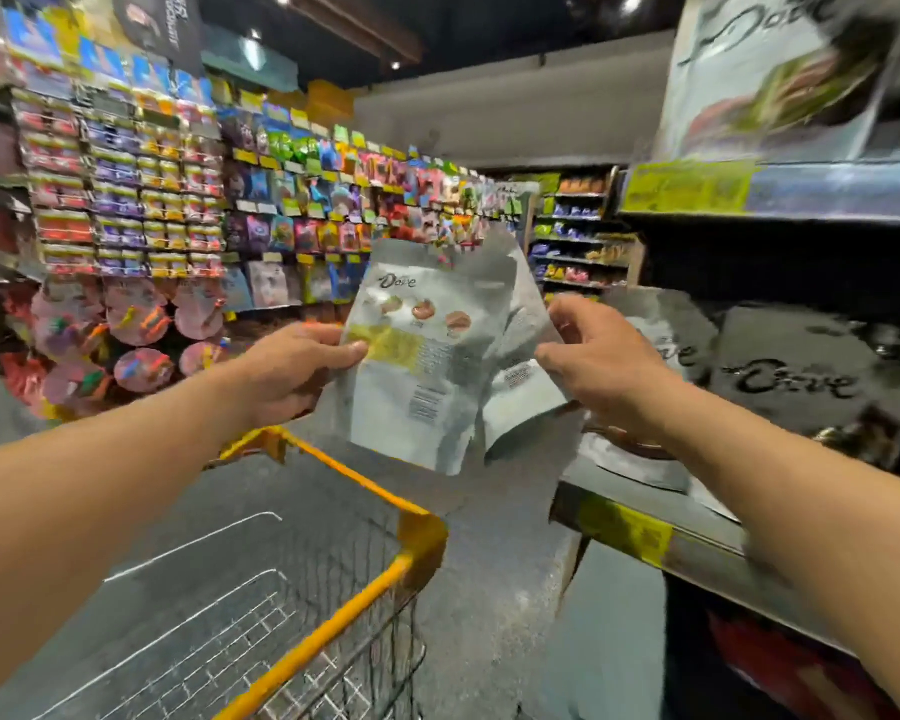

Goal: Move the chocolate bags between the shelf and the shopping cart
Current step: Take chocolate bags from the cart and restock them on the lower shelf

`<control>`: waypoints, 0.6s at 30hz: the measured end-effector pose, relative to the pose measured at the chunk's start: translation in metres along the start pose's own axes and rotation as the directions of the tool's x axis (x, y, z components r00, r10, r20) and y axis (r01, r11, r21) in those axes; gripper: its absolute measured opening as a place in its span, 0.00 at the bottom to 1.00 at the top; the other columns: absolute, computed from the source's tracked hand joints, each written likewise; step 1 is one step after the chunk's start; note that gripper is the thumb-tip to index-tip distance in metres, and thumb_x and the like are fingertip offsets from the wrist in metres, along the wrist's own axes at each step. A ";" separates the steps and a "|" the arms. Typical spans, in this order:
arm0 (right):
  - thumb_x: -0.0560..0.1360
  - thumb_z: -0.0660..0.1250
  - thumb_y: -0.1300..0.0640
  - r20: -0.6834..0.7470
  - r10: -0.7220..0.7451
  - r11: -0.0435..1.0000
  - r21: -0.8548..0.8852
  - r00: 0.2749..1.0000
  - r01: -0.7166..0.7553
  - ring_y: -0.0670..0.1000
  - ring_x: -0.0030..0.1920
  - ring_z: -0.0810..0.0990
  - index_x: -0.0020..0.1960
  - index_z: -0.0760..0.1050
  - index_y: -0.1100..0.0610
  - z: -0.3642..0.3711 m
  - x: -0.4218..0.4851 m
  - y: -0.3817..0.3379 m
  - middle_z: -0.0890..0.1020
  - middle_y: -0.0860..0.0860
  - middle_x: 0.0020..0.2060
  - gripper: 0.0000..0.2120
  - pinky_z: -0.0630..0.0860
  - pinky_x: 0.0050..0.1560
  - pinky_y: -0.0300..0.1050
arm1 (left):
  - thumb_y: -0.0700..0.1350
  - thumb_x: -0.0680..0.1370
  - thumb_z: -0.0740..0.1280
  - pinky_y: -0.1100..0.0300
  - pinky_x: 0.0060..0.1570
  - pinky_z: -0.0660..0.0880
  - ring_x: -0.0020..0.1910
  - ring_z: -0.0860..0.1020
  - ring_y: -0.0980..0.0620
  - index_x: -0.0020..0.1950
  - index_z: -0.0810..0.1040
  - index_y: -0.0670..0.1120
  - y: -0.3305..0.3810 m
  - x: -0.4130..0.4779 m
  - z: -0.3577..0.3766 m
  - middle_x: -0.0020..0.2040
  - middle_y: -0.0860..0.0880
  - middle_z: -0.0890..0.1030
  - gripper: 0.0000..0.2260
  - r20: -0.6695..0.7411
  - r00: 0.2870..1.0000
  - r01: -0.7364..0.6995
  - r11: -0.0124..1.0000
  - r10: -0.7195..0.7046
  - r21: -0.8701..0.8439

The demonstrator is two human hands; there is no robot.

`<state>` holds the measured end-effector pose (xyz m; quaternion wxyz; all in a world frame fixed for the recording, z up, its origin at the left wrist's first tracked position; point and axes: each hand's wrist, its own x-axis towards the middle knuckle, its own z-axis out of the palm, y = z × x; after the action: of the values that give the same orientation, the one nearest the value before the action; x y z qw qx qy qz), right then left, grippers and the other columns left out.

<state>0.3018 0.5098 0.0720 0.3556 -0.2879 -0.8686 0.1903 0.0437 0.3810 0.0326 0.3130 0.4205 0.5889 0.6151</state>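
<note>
- I see the front chocolate bag (417, 366), a flat pale silver plastic pouch printed with a Dove logo and three brown chocolates. It is held upright in the air between the two hands.
- The second chocolate bag (520, 397), of the same pale silver plastic, sits just behind it to the right. It is partly covered by the first and tilted.
- The left hand (292, 371) grips the front chocolate bag at its left edge, with the thumb pressed on the yellow patch and the fingers curled behind.
- The right hand (598, 356) pinches the right edge of the second chocolate bag, fingers curled.
- Below both bags I read the far corner of the wire shopping cart (365, 480) with its yellow rim, reaching toward me on the left.
- To the right runs the grey metal shelf (707, 553) with a yellow price label (624, 527) on its front edge.
- Dark Dove pouches (801, 376) lie on the shelf, just beyond the right hand.
- Far back on the left, a wall rack of colourful sweets (178, 200) is too blurred for me to read.
</note>
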 end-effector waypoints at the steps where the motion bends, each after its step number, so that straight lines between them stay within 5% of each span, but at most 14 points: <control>1: 0.71 0.64 0.58 -0.046 0.020 1.000 -0.023 0.999 -0.021 0.63 0.45 0.77 0.47 0.72 0.59 -0.014 -0.009 0.009 0.79 0.60 0.44 0.06 0.75 0.45 0.59 | 0.41 0.75 0.68 0.42 0.61 0.72 0.56 0.77 0.40 0.46 0.86 0.45 0.001 0.007 0.019 0.50 0.42 0.83 0.07 0.031 0.999 -0.017 0.999 0.018 -0.030; 4: 0.74 0.64 0.59 -0.193 0.059 0.993 -0.086 0.979 -0.077 0.57 0.40 0.74 0.45 0.71 0.59 -0.053 -0.038 0.037 0.78 0.56 0.40 0.04 0.69 0.39 0.52 | 0.39 0.76 0.68 0.52 0.48 0.76 0.52 0.77 0.42 0.47 0.86 0.45 0.003 0.022 0.080 0.51 0.40 0.82 0.06 0.126 0.990 -0.062 0.996 0.070 -0.068; 6: 0.75 0.64 0.59 -0.274 0.078 0.990 -0.095 0.959 -0.108 0.54 0.36 0.69 0.42 0.68 0.58 -0.077 -0.059 0.051 0.74 0.52 0.35 0.05 0.64 0.36 0.49 | 0.41 0.74 0.71 0.58 0.38 0.69 0.44 0.74 0.45 0.47 0.85 0.43 0.006 0.029 0.116 0.49 0.39 0.79 0.04 0.185 0.978 -0.087 0.993 0.101 -0.083; 11: 0.76 0.64 0.59 -0.396 0.124 0.977 -0.113 0.910 -0.182 0.51 0.36 0.76 0.43 0.72 0.54 -0.118 -0.112 0.067 0.78 0.48 0.35 0.03 0.73 0.37 0.50 | 0.50 0.66 0.79 0.57 0.38 0.58 0.50 0.63 0.44 0.59 0.77 0.36 0.003 0.031 0.177 0.56 0.43 0.67 0.28 0.365 0.920 -0.069 0.977 0.141 -0.203; 14: 0.76 0.64 0.59 -0.468 0.113 0.977 -0.106 0.877 -0.183 0.47 0.32 0.72 0.42 0.71 0.53 -0.122 -0.144 0.072 0.76 0.47 0.32 0.05 0.71 0.35 0.50 | 0.46 0.73 0.72 0.57 0.37 0.59 0.48 0.65 0.45 0.51 0.83 0.45 -0.006 0.017 0.203 0.53 0.41 0.72 0.09 0.403 0.908 -0.029 0.976 0.116 -0.215; 18: 0.77 0.64 0.60 -0.544 0.065 0.989 -0.079 0.837 -0.128 0.46 0.31 0.70 0.43 0.71 0.53 -0.107 -0.183 0.071 0.76 0.47 0.32 0.05 0.69 0.33 0.46 | 0.40 0.81 0.61 0.58 0.45 0.79 0.54 0.80 0.44 0.60 0.79 0.42 -0.027 -0.012 0.228 0.58 0.43 0.82 0.11 0.458 0.886 0.048 0.969 0.070 -0.242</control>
<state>0.5114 0.4610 0.0133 0.5589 -0.3925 -0.7271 0.0702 0.2485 0.4783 -0.0065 0.4907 0.5162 0.4137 0.5671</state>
